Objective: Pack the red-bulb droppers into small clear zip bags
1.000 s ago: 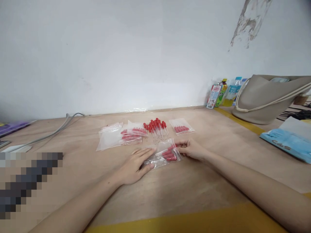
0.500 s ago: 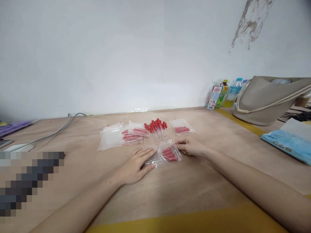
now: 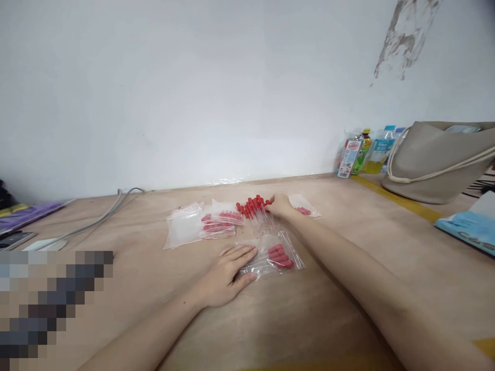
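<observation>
Red-topped droppers: long axes nearward, just left of right hand; whether gripped, cannot tell. Left hand: farther, flat on clear bag.

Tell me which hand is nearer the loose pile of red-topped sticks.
Right. The right hand is at the right edge of the loose pile. The left hand rests on the nearest clear bag, in front of the pile and to its left.
</observation>
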Tool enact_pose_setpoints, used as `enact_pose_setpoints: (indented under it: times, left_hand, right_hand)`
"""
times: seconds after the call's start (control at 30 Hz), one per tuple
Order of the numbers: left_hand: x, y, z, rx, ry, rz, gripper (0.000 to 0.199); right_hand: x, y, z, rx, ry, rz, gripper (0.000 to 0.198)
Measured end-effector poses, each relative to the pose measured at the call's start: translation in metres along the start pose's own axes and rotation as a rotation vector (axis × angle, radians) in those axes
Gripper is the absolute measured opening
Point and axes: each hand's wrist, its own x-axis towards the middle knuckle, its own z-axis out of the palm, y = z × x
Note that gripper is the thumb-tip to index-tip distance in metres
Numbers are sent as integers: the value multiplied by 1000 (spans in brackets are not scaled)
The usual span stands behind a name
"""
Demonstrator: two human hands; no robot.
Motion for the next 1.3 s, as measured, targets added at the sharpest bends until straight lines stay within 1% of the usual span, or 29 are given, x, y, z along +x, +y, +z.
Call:
enact_pose_setpoints:
  times: [0.13, 0.27, 0.4, 0.5, 0.57, 0.63, 0.73, 0.8, 0.87, 0.93, 1.07, 1.17, 1.3]
  left_hand:
    - [0, 1, 0, -11, -6, -7, 49]
    - [2, 1, -1, -16, -15, -8, 49]
    - [2, 2, -3, -11, -21, -21, 49]
    - [1, 3, -4, -3, -15, -24, 48]
    - [1, 3, -4, -4, -10, -26, 47]
    - [1, 3, -3, -8, -1, -26, 47]
    - [1, 2, -3, -6, 8, -23, 47]
    - [1, 2, -2, 1, 11, -17, 47]
    - [2, 2, -3, 3, 15, -6, 47]
    - [2, 2, -3, 2, 22, 5, 48]
    - [1, 3, -4, -4, 19, 3, 49]
    - [0, 4, -5, -2, 8, -11, 49]
    - [1, 4, -5, -4, 20, -10, 49]
  right_hand:
    - [6, -3, -1, 48, -25, 89, 15]
    - [0, -2, -11, 192, -30, 130, 18]
    - [-20, 8, -34, 422, -46, 87, 9]
    - [-42, 25, -53, 592, -45, 38, 11]
    - [-57, 39, -60, 770, -9, 26, 9]
    - [-71, 51, -59, 903, 63, 54, 5]
    - [-88, 60, -49, 939, 167, 116, 23]
    - [-95, 61, -41, 983, 158, 157, 30]
    - [-99, 59, -37, 1035, 122, 184, 32]
    - [-100, 58, -37, 1033, 145, 167, 34]
    - [-100, 60, -44, 990, 249, 81, 43]
    - [-100, 62, -45, 1054, 240, 126, 41]
    - [-104, 58, -37, 1174, 133, 203, 25]
